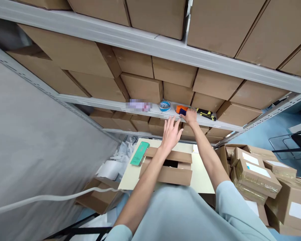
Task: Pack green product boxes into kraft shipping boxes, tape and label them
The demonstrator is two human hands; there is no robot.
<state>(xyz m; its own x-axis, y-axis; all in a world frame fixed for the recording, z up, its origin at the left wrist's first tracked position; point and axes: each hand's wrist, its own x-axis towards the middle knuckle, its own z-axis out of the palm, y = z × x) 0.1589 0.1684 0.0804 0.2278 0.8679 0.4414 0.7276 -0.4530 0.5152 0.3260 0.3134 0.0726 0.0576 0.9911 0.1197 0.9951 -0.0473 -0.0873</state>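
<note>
My right hand (190, 116) reaches to the middle shelf, its fingers closed on an orange and dark-blue tool (182, 109) whose exact kind I cannot make out. Just right of that hand lie tools with black and yellow handles (206, 114). My left hand (171, 135) is held out with fingers spread and nothing in it, near the shelf's front edge. Below it, a small cardboard box (174, 175) with raised flaps stands on the pale yellow table (203, 170); its inside looks dark. Left of this box lies a flat green box (139, 153).
A blue tape roll (165, 106) and a blurred purple-white item (139, 105) lie on the shelf (154, 108), before stacked cartons (141, 87). Labelled, taped parcels (258, 174) pile up at right. At left are white wrapping (110, 170) and a pale hose (65, 197).
</note>
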